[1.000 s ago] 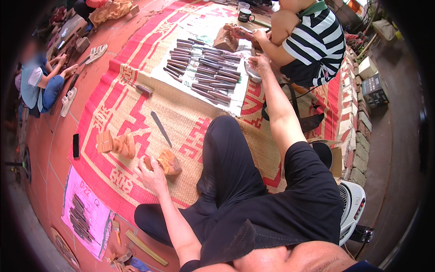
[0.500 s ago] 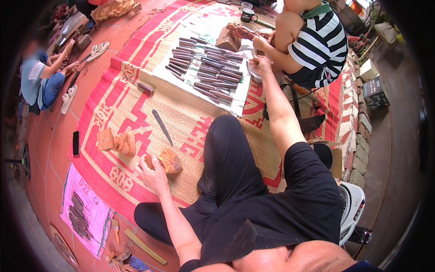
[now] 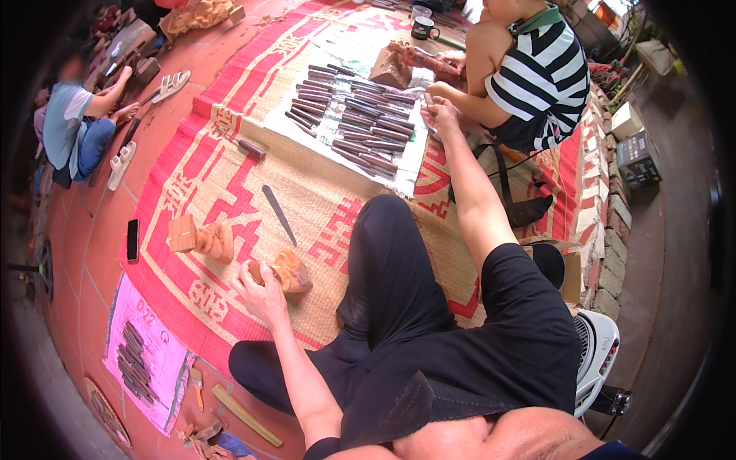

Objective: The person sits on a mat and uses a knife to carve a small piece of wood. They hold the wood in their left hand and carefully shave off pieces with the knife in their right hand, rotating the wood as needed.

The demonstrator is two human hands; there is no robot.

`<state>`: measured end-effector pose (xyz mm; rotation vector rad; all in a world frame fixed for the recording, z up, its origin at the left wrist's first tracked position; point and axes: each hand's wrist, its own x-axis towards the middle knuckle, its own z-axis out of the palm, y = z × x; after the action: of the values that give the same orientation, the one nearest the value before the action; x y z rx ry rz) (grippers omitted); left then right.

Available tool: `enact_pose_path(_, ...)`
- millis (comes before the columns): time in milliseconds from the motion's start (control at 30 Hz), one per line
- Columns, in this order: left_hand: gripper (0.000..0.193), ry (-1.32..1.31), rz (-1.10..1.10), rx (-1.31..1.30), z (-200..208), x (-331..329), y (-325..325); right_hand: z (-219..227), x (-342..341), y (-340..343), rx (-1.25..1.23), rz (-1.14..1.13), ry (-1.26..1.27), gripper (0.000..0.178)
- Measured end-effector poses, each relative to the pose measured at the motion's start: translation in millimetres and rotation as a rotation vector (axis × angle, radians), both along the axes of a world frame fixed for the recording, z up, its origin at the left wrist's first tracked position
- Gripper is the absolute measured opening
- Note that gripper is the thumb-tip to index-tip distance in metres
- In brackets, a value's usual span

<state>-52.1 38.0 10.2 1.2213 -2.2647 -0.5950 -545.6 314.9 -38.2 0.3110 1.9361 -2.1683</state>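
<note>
The left hand [image 3: 261, 291] grips the carved wood [image 3: 292, 274] while the right hand [image 3: 441, 116], its grip unclear, reaches far, likely needing a careful return.

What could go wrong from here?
The right hand is near a co-worker's hand, so they might bump. The flat tool lies loose near the carving in the left hand and might get knocked. The phone lies at the edge of the mat, where it might get stepped on.
</note>
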Motion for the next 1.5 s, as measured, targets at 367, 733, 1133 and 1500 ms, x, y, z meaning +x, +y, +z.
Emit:
enact_pose_path(367,0.035,0.02,-0.017,-0.012,-0.8,2.0,-0.7,10.4,-4.6,-4.3,0.005,-0.08,0.052,0.034)
enact_pose_path(733,0.035,0.071,-0.023,0.003,0.9,6.2,-1.0,-0.5,-13.1,-5.1,-0.073,-0.121,-0.013,0.015)
enact_pose_path(1133,0.039,-0.002,0.017,0.03,4.4,13.0,-4.6,-8.1,4.6,-24.4,-0.074,-0.236,0.169,0.018)
enact_pose_path(1500,0.036,0.03,0.01,-0.009,-7.0,6.1,-2.5,-2.7,226.9,-154.9,-0.234,0.701,-0.03,0.028)
